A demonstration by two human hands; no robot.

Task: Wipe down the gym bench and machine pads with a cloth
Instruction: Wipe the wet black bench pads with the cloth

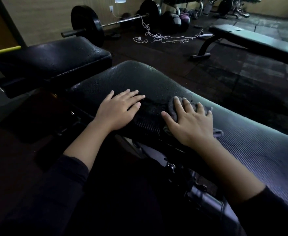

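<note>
Head: cloth (173, 108) under right hand (192, 123)

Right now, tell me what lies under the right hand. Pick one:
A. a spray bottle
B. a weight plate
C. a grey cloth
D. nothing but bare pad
C: the right hand lies flat, fingers spread, on a grey cloth pressed to the bench pad, while the left hand rests bare on the same pad.
</note>
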